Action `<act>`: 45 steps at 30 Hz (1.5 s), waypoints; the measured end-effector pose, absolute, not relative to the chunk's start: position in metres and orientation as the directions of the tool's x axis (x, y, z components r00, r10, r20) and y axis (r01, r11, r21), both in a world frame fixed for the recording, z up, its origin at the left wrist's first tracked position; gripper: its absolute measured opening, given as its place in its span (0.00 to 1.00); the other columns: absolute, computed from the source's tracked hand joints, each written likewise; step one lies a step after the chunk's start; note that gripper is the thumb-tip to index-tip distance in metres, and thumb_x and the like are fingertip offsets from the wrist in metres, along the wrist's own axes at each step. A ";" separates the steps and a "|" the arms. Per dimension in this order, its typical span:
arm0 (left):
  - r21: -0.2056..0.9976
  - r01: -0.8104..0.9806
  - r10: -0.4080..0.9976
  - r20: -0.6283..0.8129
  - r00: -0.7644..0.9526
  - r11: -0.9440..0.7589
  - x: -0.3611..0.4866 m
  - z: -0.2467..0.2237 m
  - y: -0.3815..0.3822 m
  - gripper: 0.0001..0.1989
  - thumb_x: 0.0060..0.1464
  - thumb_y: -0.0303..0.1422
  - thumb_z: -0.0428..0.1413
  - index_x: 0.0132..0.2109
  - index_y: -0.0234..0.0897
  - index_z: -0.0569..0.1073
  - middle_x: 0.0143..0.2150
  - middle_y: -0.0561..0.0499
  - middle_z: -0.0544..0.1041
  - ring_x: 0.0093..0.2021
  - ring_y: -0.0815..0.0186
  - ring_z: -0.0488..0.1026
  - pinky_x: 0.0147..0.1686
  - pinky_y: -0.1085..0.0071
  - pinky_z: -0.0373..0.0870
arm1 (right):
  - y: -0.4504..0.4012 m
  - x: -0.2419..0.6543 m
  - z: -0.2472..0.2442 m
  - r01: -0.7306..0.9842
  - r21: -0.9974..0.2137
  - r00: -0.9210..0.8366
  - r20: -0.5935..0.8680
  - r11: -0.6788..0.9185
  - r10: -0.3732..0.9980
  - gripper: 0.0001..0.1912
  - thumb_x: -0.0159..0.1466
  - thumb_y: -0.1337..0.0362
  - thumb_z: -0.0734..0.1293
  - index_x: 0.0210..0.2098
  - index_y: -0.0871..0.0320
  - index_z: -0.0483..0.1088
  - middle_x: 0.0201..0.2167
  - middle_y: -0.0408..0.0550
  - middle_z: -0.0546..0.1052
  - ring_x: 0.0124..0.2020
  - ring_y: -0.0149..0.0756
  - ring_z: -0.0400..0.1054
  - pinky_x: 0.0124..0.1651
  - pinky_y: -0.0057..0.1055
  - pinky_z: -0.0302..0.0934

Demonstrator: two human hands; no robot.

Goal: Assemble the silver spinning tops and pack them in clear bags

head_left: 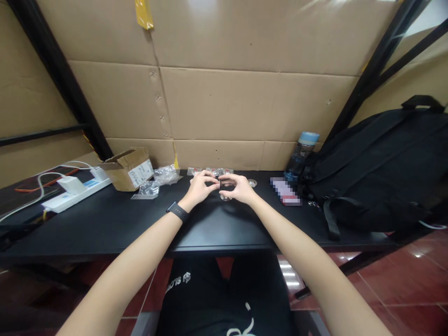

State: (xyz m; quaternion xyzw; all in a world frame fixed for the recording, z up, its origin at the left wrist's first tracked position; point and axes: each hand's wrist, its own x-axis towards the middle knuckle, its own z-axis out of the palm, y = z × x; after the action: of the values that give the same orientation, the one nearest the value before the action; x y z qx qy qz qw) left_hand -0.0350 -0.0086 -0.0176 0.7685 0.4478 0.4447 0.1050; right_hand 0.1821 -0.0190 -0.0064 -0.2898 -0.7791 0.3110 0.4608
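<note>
My left hand (pixel 201 189), with a dark watch on its wrist, pinches a thin flat piece (pixel 220 184) between thumb and fingertips. The piece is seen almost edge-on, so its kind is unclear. From the other side my right hand (pixel 240 188) curves its thumb and fingers about the same piece, at its edge. Just below the fingers a clear round piece (pixel 226 198) lies on the black table (pixel 224 228). Another clear round piece (pixel 252 183) sits to the right of my right hand. Behind the hands are several small clear packets (pixel 214 171) with red bits, partly hidden.
To the left stand an open cardboard box (pixel 124 170), crumpled clear plastic bags (pixel 164 176) and a white power strip (pixel 79 193) with chargers. On the right are a blue-lidded bottle (pixel 301 154), a blurred-out flat item (pixel 286 191) and a black backpack (pixel 381 168). Cardboard walls the back.
</note>
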 end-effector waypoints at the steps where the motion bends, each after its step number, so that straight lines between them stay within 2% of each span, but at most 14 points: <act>1: 0.557 0.598 0.780 0.592 0.202 -0.577 -0.035 -0.018 -0.009 0.02 0.55 0.36 0.67 0.37 0.47 0.85 0.49 0.50 0.78 0.55 0.55 0.72 0.60 0.54 0.67 | -0.019 0.182 -0.007 0.172 -0.744 -0.404 0.544 0.645 0.735 0.28 0.51 0.61 0.80 0.51 0.59 0.78 0.48 0.53 0.84 0.47 0.46 0.81 0.58 0.43 0.74; 7: 0.565 0.541 0.758 0.607 0.238 -0.623 -0.033 -0.018 -0.009 0.02 0.54 0.33 0.66 0.35 0.44 0.85 0.45 0.49 0.78 0.49 0.58 0.75 0.56 0.58 0.70 | -0.017 0.181 -0.009 0.198 -0.719 -0.385 0.568 0.666 0.728 0.27 0.51 0.61 0.80 0.51 0.58 0.79 0.47 0.53 0.84 0.47 0.47 0.82 0.57 0.43 0.75; 13: 0.543 0.518 0.730 0.625 0.275 -0.660 -0.033 -0.018 -0.009 0.04 0.56 0.34 0.64 0.36 0.42 0.85 0.42 0.49 0.78 0.46 0.59 0.76 0.55 0.59 0.71 | -0.017 0.182 -0.008 0.202 -0.728 -0.396 0.551 0.655 0.735 0.27 0.51 0.61 0.81 0.50 0.59 0.80 0.46 0.54 0.84 0.46 0.47 0.82 0.57 0.43 0.75; 27: 0.556 0.607 0.805 0.529 0.269 -0.568 -0.030 -0.022 -0.008 0.05 0.56 0.33 0.62 0.36 0.40 0.83 0.46 0.46 0.78 0.50 0.55 0.75 0.58 0.55 0.70 | -0.015 0.183 -0.011 0.251 -0.693 -0.419 0.552 0.676 0.721 0.27 0.52 0.63 0.80 0.51 0.57 0.80 0.48 0.52 0.84 0.46 0.44 0.82 0.56 0.41 0.75; 31: 0.574 0.600 0.818 0.503 0.280 -0.558 -0.031 -0.026 -0.004 0.05 0.56 0.34 0.62 0.36 0.40 0.83 0.46 0.46 0.79 0.49 0.57 0.76 0.55 0.58 0.72 | -0.017 0.182 -0.010 0.327 -0.613 -0.451 0.567 0.719 0.689 0.26 0.52 0.66 0.78 0.51 0.55 0.80 0.47 0.49 0.84 0.45 0.43 0.81 0.55 0.40 0.74; 34: 0.591 0.558 0.806 0.511 0.300 -0.583 -0.032 -0.028 -0.002 0.07 0.56 0.35 0.62 0.35 0.39 0.83 0.44 0.46 0.79 0.46 0.58 0.77 0.54 0.60 0.73 | -0.018 0.182 -0.009 0.318 -0.625 -0.466 0.552 0.713 0.692 0.26 0.53 0.66 0.78 0.52 0.54 0.78 0.48 0.48 0.83 0.48 0.43 0.81 0.57 0.39 0.73; 37: 0.600 0.543 0.800 0.529 0.282 -0.588 -0.033 -0.028 -0.001 0.07 0.56 0.36 0.62 0.36 0.39 0.84 0.44 0.46 0.79 0.45 0.58 0.78 0.51 0.61 0.74 | -0.019 0.183 -0.008 0.271 -0.694 -0.440 0.526 0.666 0.728 0.21 0.53 0.62 0.79 0.46 0.56 0.78 0.48 0.49 0.84 0.48 0.44 0.81 0.55 0.39 0.74; 40: 0.605 0.524 0.790 0.552 0.267 -0.600 -0.032 -0.026 -0.003 0.10 0.57 0.39 0.61 0.36 0.39 0.84 0.42 0.46 0.79 0.45 0.58 0.77 0.51 0.60 0.74 | -0.019 0.185 -0.006 0.271 -0.723 -0.431 0.499 0.636 0.752 0.13 0.58 0.57 0.77 0.39 0.57 0.78 0.45 0.50 0.84 0.43 0.42 0.81 0.51 0.38 0.75; 42: 0.604 0.516 0.784 0.561 0.266 -0.607 -0.031 -0.025 -0.004 0.12 0.58 0.41 0.61 0.36 0.39 0.84 0.41 0.46 0.79 0.44 0.58 0.77 0.51 0.60 0.73 | -0.018 0.186 -0.005 0.319 -0.682 -0.438 0.510 0.658 0.741 0.09 0.63 0.59 0.73 0.38 0.57 0.78 0.44 0.50 0.84 0.40 0.40 0.81 0.47 0.36 0.75; 45: 0.606 0.515 0.785 0.560 0.265 -0.606 -0.031 -0.023 -0.007 0.13 0.58 0.44 0.61 0.36 0.39 0.83 0.41 0.46 0.79 0.44 0.58 0.77 0.51 0.59 0.73 | -0.016 0.188 -0.002 0.420 -0.529 -0.473 0.566 0.738 0.675 0.05 0.66 0.64 0.69 0.37 0.57 0.78 0.42 0.50 0.83 0.39 0.37 0.78 0.45 0.33 0.71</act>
State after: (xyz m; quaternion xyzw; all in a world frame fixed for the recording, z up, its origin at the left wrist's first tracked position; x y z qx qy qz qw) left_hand -0.0313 -0.0066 -0.0235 0.7803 0.4165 0.4406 0.1534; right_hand 0.1880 -0.0155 -0.0024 -0.3247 -0.8430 0.1605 0.3978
